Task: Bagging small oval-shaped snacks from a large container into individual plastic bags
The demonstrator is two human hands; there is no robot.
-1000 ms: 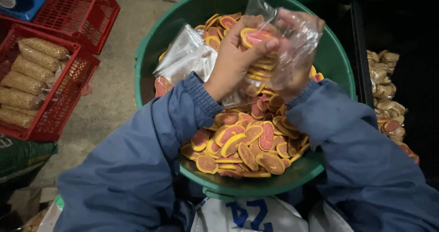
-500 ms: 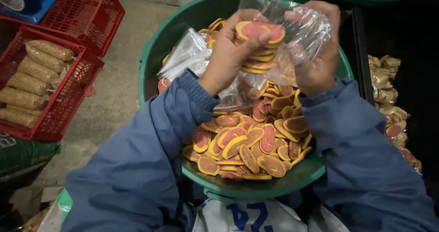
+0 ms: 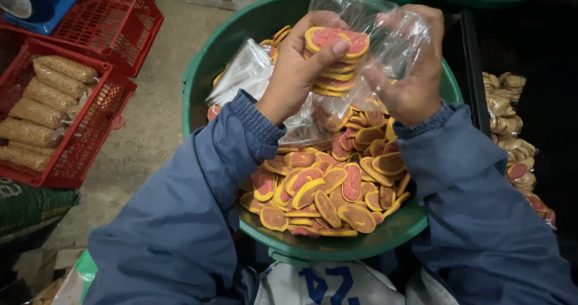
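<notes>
Left hand fingers curled tight around a stack of pink, yellow-rimmed oval crackers, thumb on top. Right hand pinched the clear plastic bag beside the stack, above the green round plastic basin.

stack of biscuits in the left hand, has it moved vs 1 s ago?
Yes. The stack in the left hand has risen toward the basin's far rim.
</notes>
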